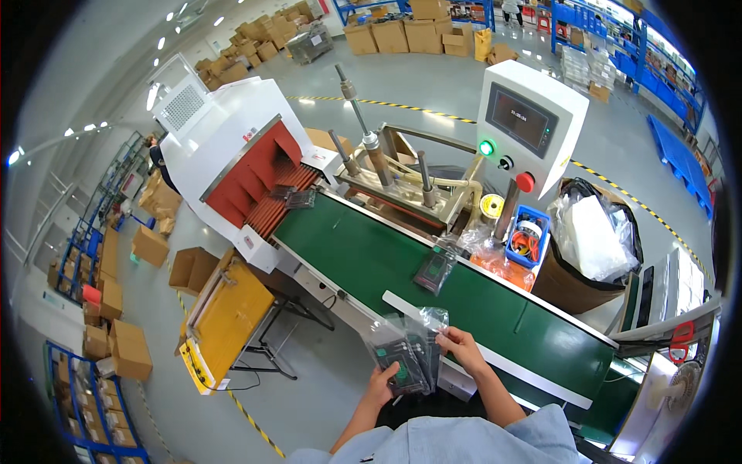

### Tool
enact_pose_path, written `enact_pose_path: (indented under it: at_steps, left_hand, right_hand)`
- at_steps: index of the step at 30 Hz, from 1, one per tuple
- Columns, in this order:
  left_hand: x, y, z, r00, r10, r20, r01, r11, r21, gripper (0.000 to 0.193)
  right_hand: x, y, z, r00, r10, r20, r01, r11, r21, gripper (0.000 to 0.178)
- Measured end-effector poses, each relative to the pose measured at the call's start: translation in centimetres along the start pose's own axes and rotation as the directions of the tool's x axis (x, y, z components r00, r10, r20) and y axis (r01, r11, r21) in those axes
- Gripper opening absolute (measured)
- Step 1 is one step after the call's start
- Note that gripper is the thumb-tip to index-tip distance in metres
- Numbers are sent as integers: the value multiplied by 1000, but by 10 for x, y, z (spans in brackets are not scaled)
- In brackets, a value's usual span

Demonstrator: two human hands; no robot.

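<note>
Close to my body, at the near edge of a green conveyor belt [363,240], I hold several flat dark packages [406,359] in loose clear plastic bags. My left hand [382,383] is closed around their lower left side. On the right, the fingers of my right hand [462,349] pinch the edge of a bagged package. The exact number in the bunch is hidden by overlap. A similar dark bagged package [435,267] lies on the belt ahead of my hands. Farther along, another small wrapped package [301,199] lies by the red-curtained opening of a white machine [239,147].
Behind the belt stand a metal sealing frame [382,174] and a white control box [529,116] with a lit green button. A blue bin [529,237] and a bag-filled carton [595,240] are to the right. A yellow-topped table [232,321] stands left.
</note>
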State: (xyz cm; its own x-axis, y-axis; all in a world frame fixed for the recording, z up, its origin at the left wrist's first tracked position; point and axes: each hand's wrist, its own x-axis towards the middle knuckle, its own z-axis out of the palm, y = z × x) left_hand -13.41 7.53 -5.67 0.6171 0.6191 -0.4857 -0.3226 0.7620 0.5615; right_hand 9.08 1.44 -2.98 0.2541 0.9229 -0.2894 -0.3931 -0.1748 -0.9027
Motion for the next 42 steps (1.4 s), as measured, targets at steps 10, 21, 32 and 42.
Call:
enact_pose_path:
  at_steps: [10, 21, 32, 42]
  left_hand:
    - [18, 49, 58, 986, 158, 62, -158, 987, -2, 37]
    - [24, 74, 25, 981, 188, 39, -173, 953, -250, 43]
    - [1, 43, 15, 997, -77, 25, 81, 977, -199, 51]
    - [19, 43, 40, 976, -175, 131, 187, 978, -89, 41]
  right_hand:
    - [-14, -24, -4, 1000, -27, -6, 26, 990, -139, 18]
    - [19, -2, -134, 674, -316, -668, 96, 934, -345, 25]
    - [121, 65, -159, 265, -409, -873, -304, 824, -478, 33]
    - [69, 18, -102, 738, -265, -621, 32, 933, -360, 34]
